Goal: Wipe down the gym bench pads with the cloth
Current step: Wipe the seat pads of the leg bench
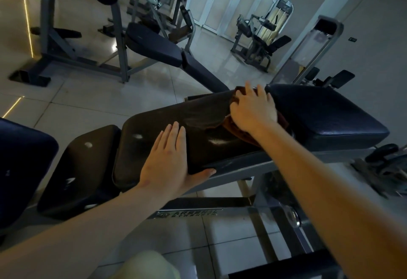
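As a brown cloth [211,113] lies spread over the far end of the middle pad [154,133], the right hand [251,111] presses it, fingers splayed; the left hand [169,159] rests flat alongside. Wiping seems midway, with neighbouring pads [326,111] pending.

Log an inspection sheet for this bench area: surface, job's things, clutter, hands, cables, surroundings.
Surface: long pad, dark with shiny patches; seat pad at its left end, blue pad at its right.
Job's things: brown cloth on the long pad's right end.
Clutter: dark gear on the floor at right, too dim to name.
Hands: left hand flat on the long pad's near edge; right hand presses the cloth, fingers spread.
Cables: nothing seen.
Surroundings: tiled floor, another bench, weight machine.
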A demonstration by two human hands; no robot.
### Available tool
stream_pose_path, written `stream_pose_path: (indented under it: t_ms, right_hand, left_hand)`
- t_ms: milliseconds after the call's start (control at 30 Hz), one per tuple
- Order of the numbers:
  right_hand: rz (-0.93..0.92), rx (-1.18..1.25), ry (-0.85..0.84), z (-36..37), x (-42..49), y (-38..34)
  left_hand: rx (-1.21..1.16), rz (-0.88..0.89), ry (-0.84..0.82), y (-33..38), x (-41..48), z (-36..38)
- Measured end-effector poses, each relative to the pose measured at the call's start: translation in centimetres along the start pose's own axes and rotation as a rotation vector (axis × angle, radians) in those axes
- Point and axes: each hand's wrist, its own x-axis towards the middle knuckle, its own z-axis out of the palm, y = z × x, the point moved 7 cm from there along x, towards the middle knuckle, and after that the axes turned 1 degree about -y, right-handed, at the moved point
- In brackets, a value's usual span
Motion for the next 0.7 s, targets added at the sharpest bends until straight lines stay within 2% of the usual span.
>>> stream_pose_path:
  t_ms: [67,200,267,400,500,700]
  right_hand:
    - [-0.02,-0.001,-0.002,0.9,0.4,-2.8]
    - [-0.283,0.034,-0.07,3.1,0.1,-9.8]
    - [-0.394,0.063,-0.123,3.3,-0.2,-10.9]
    - [-0.596,0.042,-0.281,2.4,-2.0,-9.0]
    - [-0.664,0.002,-0.358,1.7,-4.7,-6.0]
    - [-0.661,-0.092,-0.281,2.0,-5.3,-5.3]
  left_hand:
    - [-0.001,-0.007,-0.003,-0.1,0.0,0.0]
    - [-0.031,-0.037,0.016,-0.4,-0.1,0.1]
    - [-0.031,-0.039,0.001,-0.3,0.1,0.2]
    - [-0.048,-0.033,-0.005,-0.4,0.1,0.3]
    - [-0.035,-0.022,-0.013,-0.3,0.0,0.4]
    - [0.01,-0.013,-0.003,-0.1,-0.2,0.4]
